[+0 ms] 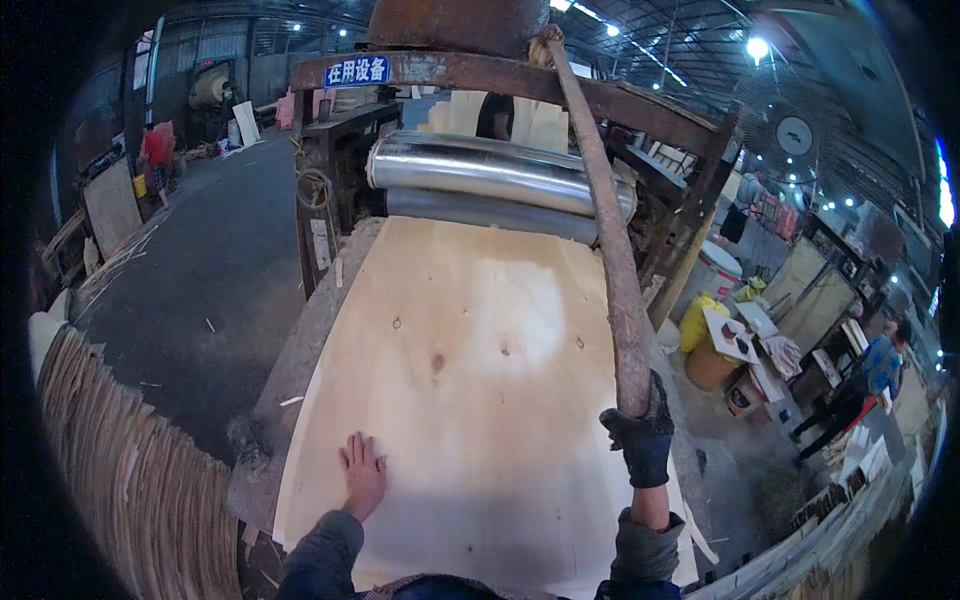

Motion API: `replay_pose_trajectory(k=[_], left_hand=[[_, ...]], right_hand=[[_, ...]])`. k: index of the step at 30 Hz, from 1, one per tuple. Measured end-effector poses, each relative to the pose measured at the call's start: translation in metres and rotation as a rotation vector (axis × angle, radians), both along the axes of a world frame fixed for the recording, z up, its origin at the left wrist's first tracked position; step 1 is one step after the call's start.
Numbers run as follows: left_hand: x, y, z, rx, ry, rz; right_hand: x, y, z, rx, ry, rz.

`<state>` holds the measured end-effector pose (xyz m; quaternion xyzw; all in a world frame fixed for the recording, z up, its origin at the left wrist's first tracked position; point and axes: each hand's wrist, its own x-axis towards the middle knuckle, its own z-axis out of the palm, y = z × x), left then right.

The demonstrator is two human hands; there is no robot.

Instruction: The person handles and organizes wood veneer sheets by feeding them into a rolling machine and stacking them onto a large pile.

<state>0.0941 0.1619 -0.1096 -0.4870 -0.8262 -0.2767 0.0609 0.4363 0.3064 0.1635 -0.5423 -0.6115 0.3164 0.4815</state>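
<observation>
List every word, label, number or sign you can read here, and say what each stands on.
Blue rectangular sign on the rusty crossbeam: large white characters, legible, but I won't copy printed words.
White hub of the fan: dark emblem, no readable wording.
White bucket with a red rim: any markings too small to read.
Wood veneer sheet: no writing visible.
</observation>
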Motion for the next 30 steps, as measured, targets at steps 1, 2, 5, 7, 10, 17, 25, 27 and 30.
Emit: replay_pose_trajectory(k=[1, 2, 5, 7, 10, 17, 25, 27, 30], left_hand=[[0.007, 0.004, 0.002, -0.037, 0.07, 0.027], [0.008, -0.002, 0.003, -0.089, 0.145, 0.065], [0.01, -0.005, 0.009, -0.1, 0.082, 0.058], [0.01, -0.002, 0.007, -0.108, 0.073, 0.058], [0.011, 0.005, 0.003, -0.09, 0.073, 0.049], [0.01, 0.004, 0.006, -0.089, 0.077, 0.059], [0.007, 0.003, 0.001, -0.078, 0.079, 0.035], [0.009, 0.002, -0.002, -0.096, 0.092, 0.039], [0.01, 0.005, -0.001, -0.122, 0.104, 0.052]], right_hand=[[-0.004, 0.016, -0.006, 0.009, 0.055, 0.031], [-0.012, 0.036, -0.019, 0.004, 0.116, 0.072], [-0.033, 0.078, -0.02, 0.119, 0.044, 0.089], [-0.025, 0.135, -0.046, 0.318, -0.006, 0.096], [-0.01, 0.194, -0.024, 0.763, -0.399, -0.034], [0.006, 0.249, 0.015, 0.821, -0.486, 0.001], [0.001, 0.257, 0.018, 0.738, -0.453, 0.026], [0.003, 0.264, 0.015, 0.705, -0.488, -0.002], [0.001, 0.271, 0.011, 0.643, -0.352, 0.047]])
